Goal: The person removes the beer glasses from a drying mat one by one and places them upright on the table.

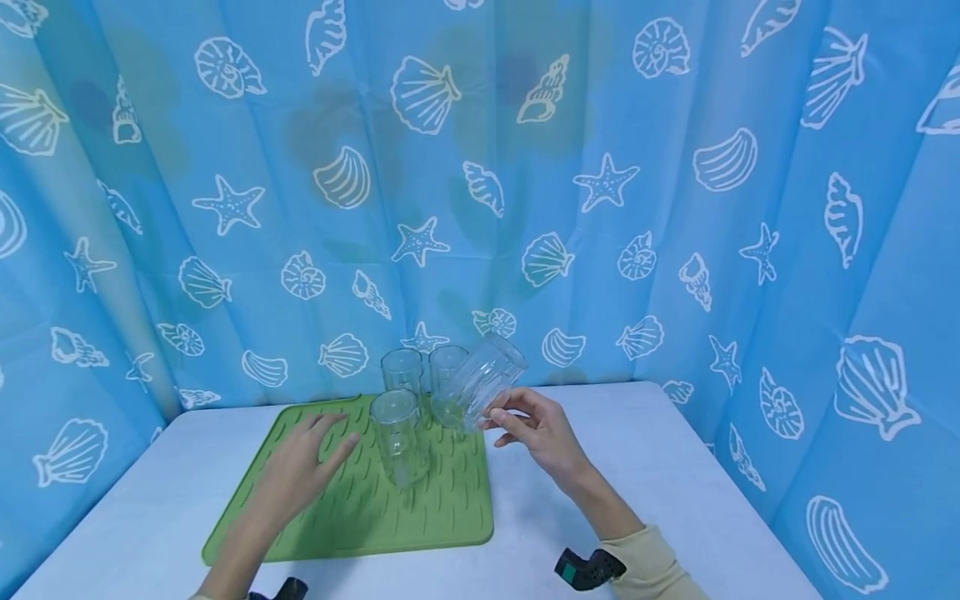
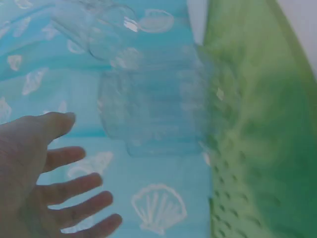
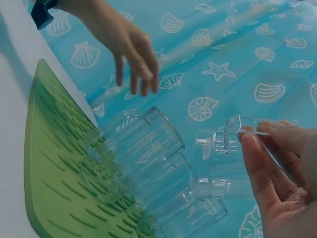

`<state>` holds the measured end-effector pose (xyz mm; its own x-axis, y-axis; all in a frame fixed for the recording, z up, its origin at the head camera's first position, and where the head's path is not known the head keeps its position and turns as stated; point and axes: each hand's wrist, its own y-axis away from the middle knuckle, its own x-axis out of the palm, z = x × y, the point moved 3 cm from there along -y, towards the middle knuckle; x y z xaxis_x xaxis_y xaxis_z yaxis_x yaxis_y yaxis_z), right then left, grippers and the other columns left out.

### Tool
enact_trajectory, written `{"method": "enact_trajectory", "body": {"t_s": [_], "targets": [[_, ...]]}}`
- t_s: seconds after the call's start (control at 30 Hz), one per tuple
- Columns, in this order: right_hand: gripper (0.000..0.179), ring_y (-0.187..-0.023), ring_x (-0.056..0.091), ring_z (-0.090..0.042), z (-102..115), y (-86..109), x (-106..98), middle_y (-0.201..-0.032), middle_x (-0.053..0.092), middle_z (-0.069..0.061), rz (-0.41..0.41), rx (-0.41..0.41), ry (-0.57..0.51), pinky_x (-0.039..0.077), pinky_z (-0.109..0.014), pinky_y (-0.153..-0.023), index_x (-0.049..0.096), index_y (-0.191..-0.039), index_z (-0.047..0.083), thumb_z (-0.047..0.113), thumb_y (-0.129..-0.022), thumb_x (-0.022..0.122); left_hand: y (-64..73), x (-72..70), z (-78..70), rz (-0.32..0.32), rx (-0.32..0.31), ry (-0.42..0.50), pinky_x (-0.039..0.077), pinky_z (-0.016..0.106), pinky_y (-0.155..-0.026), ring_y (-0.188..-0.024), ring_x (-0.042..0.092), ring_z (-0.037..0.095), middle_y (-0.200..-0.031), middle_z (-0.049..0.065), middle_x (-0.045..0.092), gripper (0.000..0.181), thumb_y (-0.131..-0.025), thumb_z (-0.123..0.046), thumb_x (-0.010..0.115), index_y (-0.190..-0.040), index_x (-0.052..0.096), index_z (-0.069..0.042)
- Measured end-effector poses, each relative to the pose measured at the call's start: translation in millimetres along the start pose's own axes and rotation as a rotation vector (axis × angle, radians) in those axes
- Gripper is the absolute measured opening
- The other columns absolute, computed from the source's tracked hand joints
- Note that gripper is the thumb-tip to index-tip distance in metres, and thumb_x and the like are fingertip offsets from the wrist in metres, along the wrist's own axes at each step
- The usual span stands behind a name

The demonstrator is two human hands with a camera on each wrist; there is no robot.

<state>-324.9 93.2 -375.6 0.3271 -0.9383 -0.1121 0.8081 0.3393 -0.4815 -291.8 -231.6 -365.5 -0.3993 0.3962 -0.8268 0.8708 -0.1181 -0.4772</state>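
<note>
Glass (image 1: pixel 489 372) tilted, pinched in R hand (image 1: pixel 542 431); L hand (image 1: pixel 298 462) abv mat (image 1: pixel 450 512), fingers spread w/ loose grip.

blue seashell-print curtain (image 1: pixel 517 187), hanging in folds | white table (image 1: pixel 630 458), in front

Glasses (image 2: pixel 163 106) blurry in the left wrist view (green mat (image 2: pixel 262 163) partly out of frame)

Curtained-off, rm. type unclear: seashell curtain (image 1: pixel 510 237) behind wh. tbl. (image 1: pixel 652 458)
</note>
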Motion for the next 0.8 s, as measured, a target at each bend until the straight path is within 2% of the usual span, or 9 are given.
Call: {"method": "enact_trajectory", "body": {"t_s": [0.2,0.33,0.47,0.63,0.8], "targets": [[0.026,-0.101,0.072,-0.021,0.9,2.5,-1.1,-0.111,0.068,-0.015,-0.034,0.055,-0.065,0.062,-0.035,-0.075,0.058,-0.115,0.0,0.02,-0.099,0.06,-12.6,-0.8,-26.2,-0.137,0.063,0.183,0.051,0.058,-0.092,-0.116,0.059,0.038,-0.129,0.018,0.059,0.044,-0.096,-0.032,0.064,-0.132,0.059,-0.007],[0.026,-0.103,0.071,-0.019,1.0,3.2,-0.7,-0.11,0.069,-0.007,-0.059,0.084,-0.106,0.061,-0.033,-0.077,0.057,-0.114,0.001,0.022,-0.098,0.061,-21.2,5.9,-41.9,-0.15,0.087,0.302,0.052,0.056,-0.093,-0.119,0.057,0.038,-0.132,0.018,0.056,0.048,-0.096,-0.031,0.064,-0.138,0.054,-0.009],[0.024,-0.105,0.07,-0.018,1.3,3.6,-0.1,-0.11,0.069,-0.003,-0.078,0.12,-0.16,0.06,-0.031,-0.08,0.057,-0.113,0.004,0.023,-0.099,0.061,-30.8,14.0,-57.7,-0.107,0.062,0.449,0.051,0.053,-0.1,-0.125,0.054,0.039,-0.14,0.018,0.05,0.056,-0.097,-0.036,0.062,-0.144,0.047,-0.011],[0.022,-0.107,0.069,-0.015,4.2,3.9,0.0,-0.111,0.069,0.0,-0.114,0.18,-0.277,0.059,-0.027,-0.081,0.057,-0.113,0.009,0.025,-0.098,0.061,-41.5,25.6,-76.5,-0.039,-0.012,0.647,0.046,0.048,-0.108,-0.134,0.048,0.037,-0.149,0.015,0.041,0.066,-0.095,-0.044,0.062,-0.15,0.037,-0.014],[0.022,-0.106,0.069,-0.013,8.7,3.5,0.1,-0.111,0.069,0.003,-0.15,0.228,-0.341,0.058,-0.023,-0.08,0.057,-0.113,0.013,0.026,-0.097,0.063,-50.6,37.7,-91.8,0.023,-0.067,0.723,0.045,0.054,-0.107,-0.136,0.047,0.04,-0.151,0.018,0.039,0.072,-0.095,-0.049,0.06,-0.153,0.03,-0.018]]}}
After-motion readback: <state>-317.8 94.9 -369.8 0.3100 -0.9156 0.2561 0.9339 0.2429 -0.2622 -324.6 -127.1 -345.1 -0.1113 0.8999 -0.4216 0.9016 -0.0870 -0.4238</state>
